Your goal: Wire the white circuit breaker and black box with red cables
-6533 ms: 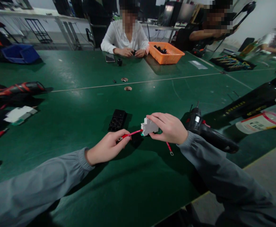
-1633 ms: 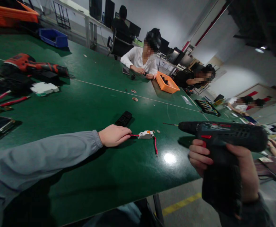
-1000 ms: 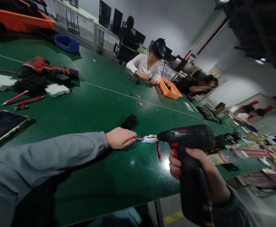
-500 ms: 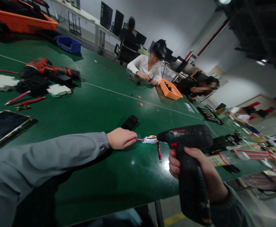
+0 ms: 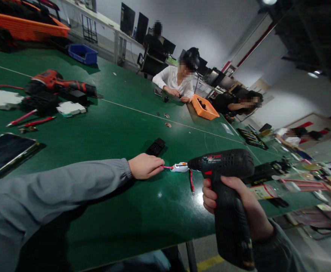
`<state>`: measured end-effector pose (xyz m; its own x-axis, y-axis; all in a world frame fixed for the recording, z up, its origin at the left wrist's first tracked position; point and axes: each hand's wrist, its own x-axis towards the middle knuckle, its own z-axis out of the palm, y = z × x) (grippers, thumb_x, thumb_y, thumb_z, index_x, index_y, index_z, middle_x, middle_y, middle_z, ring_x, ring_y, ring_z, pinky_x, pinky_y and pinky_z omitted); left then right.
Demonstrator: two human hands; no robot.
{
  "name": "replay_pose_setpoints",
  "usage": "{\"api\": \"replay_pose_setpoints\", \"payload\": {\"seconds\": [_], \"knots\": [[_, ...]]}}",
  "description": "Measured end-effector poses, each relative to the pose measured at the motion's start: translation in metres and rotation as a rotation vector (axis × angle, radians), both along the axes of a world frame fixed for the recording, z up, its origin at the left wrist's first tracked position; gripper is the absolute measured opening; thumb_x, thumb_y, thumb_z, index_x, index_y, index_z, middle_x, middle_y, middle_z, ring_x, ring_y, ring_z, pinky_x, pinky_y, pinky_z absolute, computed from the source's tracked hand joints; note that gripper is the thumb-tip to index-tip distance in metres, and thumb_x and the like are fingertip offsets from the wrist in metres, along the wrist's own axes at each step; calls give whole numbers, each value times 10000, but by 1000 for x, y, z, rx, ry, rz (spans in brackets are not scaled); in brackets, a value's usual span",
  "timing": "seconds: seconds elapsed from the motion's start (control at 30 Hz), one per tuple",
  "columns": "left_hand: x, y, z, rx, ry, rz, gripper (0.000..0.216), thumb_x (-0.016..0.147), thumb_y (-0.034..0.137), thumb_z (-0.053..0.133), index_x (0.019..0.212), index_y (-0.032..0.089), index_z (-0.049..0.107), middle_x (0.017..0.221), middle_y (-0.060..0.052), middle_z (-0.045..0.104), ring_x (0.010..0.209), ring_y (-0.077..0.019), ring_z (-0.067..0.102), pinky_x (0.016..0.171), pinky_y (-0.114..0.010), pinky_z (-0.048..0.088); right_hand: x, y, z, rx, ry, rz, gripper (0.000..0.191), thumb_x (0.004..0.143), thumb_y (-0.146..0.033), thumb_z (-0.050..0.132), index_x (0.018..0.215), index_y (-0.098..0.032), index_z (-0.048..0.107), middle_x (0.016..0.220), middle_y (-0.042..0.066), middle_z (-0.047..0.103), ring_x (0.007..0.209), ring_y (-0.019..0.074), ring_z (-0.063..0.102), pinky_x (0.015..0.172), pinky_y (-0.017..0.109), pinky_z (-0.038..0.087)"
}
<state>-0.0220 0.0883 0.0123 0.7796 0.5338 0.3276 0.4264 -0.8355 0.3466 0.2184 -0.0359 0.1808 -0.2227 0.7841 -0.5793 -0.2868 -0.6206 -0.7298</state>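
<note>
My right hand (image 5: pixel 233 198) is wrapped round the grip of a black cordless drill (image 5: pixel 222 162), which points left. Its bit reaches across a small white plastic part (image 5: pixel 180 168) on the table; whether the tip touches it I cannot tell. Out of the left end of the white part comes a short red wire (image 5: pixel 167 167), pinched in the fingers of my left hand (image 5: pixel 147 166). A second red lead (image 5: pixel 192 183) with a metal end hangs toward me from its right side. Just behind my left hand lies a black rectangular block (image 5: pixel 155 146).
On the green table (image 5: pixel 120 132), an orange-and-black power drill (image 5: pixel 60 83), white plastic parts (image 5: pixel 71 108), red leads (image 5: pixel 37 121) and a phone (image 5: pixel 8 155) lie to the left. Across sits a person (image 5: pixel 177 79) beside an orange basket (image 5: pixel 204 107). A blue bin (image 5: pixel 82 53) stands far left.
</note>
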Motion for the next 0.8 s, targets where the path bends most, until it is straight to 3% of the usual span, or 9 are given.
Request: {"api": "replay_pose_setpoints", "payload": {"seconds": [0.8], "knots": [[0,1,-2,14,19,-1,322,1028,388,306,1068,207,570,946,-28,683,830,-159,644,679,-281,427,2,2,-2,-5,48,-9,326,730,-416,742,834,-117,665,656,18,515,604,116,494,586,229,445]]}}
